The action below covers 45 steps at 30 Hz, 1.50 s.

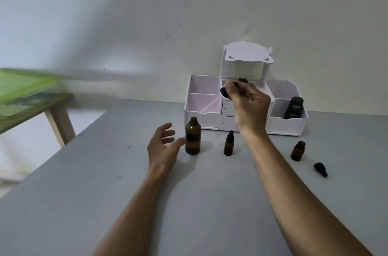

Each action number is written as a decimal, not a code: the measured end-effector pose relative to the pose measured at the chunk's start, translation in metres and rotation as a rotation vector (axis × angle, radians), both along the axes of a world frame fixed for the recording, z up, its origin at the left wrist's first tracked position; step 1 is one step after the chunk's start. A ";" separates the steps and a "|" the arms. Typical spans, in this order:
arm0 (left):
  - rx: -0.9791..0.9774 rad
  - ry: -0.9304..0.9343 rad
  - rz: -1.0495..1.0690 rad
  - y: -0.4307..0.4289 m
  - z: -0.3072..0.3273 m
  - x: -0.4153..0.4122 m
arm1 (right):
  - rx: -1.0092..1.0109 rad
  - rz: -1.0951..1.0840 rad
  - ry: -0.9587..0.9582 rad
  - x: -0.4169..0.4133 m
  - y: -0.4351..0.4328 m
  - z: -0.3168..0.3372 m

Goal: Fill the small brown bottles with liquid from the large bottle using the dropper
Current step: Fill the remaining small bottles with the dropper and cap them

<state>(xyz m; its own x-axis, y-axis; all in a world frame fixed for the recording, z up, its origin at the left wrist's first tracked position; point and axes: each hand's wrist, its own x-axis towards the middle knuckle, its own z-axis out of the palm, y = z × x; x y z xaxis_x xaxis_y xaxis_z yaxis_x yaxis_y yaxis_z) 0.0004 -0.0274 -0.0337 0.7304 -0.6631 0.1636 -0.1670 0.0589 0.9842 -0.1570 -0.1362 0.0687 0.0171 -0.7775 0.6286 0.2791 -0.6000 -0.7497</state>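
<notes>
The large brown bottle (193, 136) stands uncapped on the grey table (105, 182). My left hand (163, 146) lies just left of it, fingers relaxed and spread, thumb close to the glass. My right hand (247, 101) is raised above the table and pinches the black dropper cap (225, 91); its glass tube reaches down-left and is barely visible. A small brown bottle with a dropper cap (228, 145) stands in the middle. Another small brown bottle (298, 150) stands open on the right, with a loose black dropper cap (320, 169) lying beside it.
A white desk organiser (210, 106) with compartments and a small mirror stand sits against the wall; a black bottle (294, 107) stands in its right compartment. A wooden side table (56, 113) with a green lid (23, 83) is at the far left.
</notes>
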 end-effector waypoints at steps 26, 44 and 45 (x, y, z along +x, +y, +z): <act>0.053 -0.230 -0.308 -0.014 -0.007 0.008 | -0.104 0.143 0.693 0.039 -0.009 -0.031; -0.110 -0.355 0.039 -0.001 0.003 -0.027 | -0.052 -0.212 0.672 -0.125 0.006 -0.080; -0.101 -0.382 0.014 0.000 0.003 -0.036 | -0.024 -0.275 0.704 -0.137 0.007 -0.087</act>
<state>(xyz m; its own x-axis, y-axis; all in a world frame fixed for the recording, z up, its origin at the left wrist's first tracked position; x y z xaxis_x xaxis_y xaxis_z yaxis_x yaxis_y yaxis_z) -0.0358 -0.0271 -0.0311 0.6132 -0.6205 0.4889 -0.5211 0.1474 0.8407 -0.2942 -0.1296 -0.0182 0.2285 -0.7983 0.5573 -0.4231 -0.5970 -0.6816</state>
